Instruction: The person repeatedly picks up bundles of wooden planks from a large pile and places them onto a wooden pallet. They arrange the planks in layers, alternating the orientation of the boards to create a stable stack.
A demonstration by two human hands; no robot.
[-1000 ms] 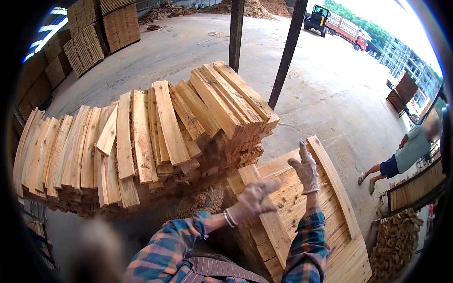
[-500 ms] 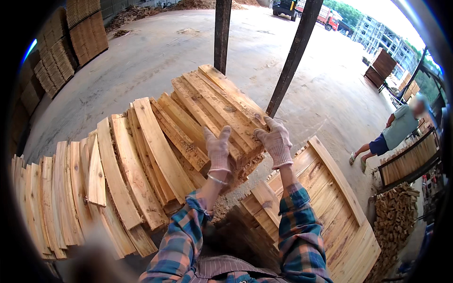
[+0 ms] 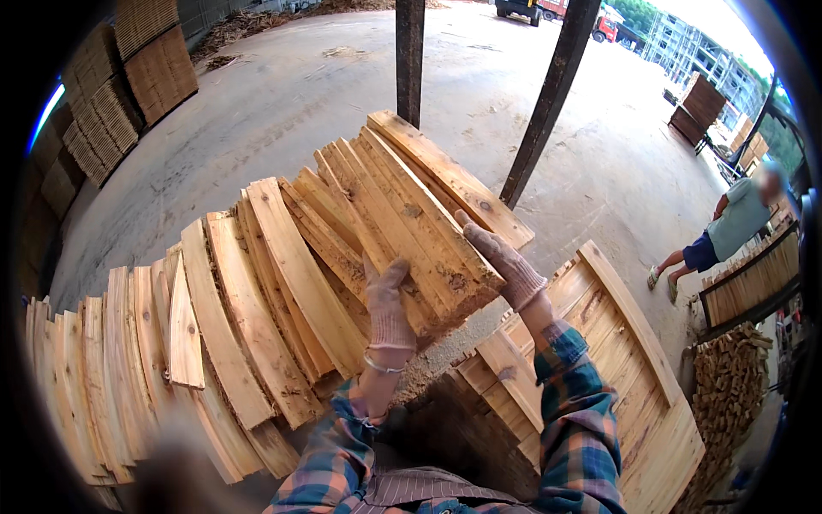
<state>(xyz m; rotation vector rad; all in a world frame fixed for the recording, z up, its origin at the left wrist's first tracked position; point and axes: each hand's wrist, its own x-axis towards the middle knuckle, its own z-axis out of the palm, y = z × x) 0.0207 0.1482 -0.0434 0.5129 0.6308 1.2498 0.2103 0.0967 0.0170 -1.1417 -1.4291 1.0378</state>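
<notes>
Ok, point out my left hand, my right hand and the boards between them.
Left hand [image 3: 388,301]: head view, on the back of the glove.
Right hand [image 3: 504,260]: head view, on the back of the glove.
Boards [image 3: 413,219]: head view, on the upper face of the bundle.

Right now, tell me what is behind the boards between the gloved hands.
Behind the boards lies a knotty plank, with grey ground beyond; whatever the boards and the right hand directly cover cannot be seen.

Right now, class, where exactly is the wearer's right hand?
In the head view, the right hand is right of centre, against the right side of the board bundle, opposite the left hand.
</notes>
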